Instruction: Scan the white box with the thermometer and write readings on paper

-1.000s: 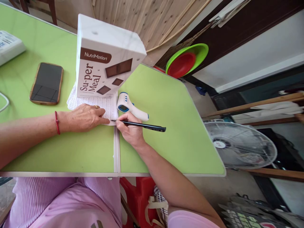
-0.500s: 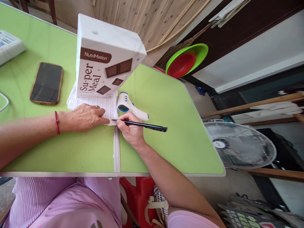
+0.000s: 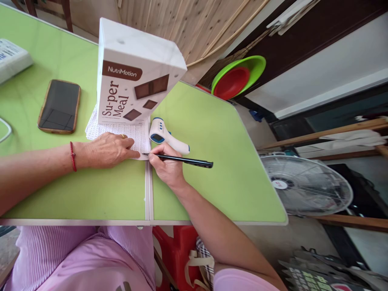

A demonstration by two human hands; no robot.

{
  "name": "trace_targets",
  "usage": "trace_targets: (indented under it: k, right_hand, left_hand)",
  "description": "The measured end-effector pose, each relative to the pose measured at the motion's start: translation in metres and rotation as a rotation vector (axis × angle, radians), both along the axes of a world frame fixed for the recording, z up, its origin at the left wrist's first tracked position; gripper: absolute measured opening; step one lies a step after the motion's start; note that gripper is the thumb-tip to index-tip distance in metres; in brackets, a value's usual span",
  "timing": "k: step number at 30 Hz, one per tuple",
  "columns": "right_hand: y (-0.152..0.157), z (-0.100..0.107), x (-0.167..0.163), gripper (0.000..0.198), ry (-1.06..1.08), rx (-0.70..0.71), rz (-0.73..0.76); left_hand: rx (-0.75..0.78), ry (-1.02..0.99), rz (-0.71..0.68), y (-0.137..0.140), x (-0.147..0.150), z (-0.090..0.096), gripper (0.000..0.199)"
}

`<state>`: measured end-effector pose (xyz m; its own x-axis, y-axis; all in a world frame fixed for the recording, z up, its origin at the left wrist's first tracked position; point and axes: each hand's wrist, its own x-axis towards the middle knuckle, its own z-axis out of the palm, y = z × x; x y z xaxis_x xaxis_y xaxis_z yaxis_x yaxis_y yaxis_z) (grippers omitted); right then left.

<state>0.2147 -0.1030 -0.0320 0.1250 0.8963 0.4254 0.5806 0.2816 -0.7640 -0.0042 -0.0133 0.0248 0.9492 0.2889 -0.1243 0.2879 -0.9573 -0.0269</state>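
My right hand [image 3: 167, 166] grips a black pen [image 3: 194, 162] near its tip, which meets the bottom edge of the written sheets [image 3: 138, 139]. Spread over those sheets, my left hand [image 3: 110, 149] lies palm down with its index finger stretched toward the pen tip; it holds nothing. The papers are covered in small handwriting and partly hidden by my left hand and a box. That white NutriMotion box [image 3: 121, 76] stands upright on their upper part. A white and blue infrared thermometer [image 3: 166, 136] lies just beyond my right hand, right of the papers.
A phone [image 3: 60, 106] in a brown-edged case lies left on the green table [image 3: 218, 133], with a white package [image 3: 12, 58] and a white cable [image 3: 6, 129] farther left. Past the right edge stand a fan [image 3: 306, 184] and green and red basins [image 3: 238, 76].
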Motion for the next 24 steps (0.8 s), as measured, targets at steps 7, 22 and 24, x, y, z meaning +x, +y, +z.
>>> trace_targets:
  k: [7, 22, 24]
  right_hand:
    - [0.0002, 0.0002, -0.0014, 0.012, 0.01, 0.039, 0.004]
    - [-0.0009, 0.0002, 0.0009, 0.014, -0.032, -0.029, -0.022]
    - [-0.0011, 0.0003, 0.0014, 0.014, -0.035, -0.034, -0.016]
  left_hand:
    - [0.002, 0.0, -0.011, 0.0005, -0.0001, -0.0006, 0.052]
    - [0.018, -0.093, -0.033, 0.0021, -0.0034, -0.0065, 0.047]
    - [0.005, -0.071, -0.022, 0.002, -0.0029, -0.0056, 0.049]
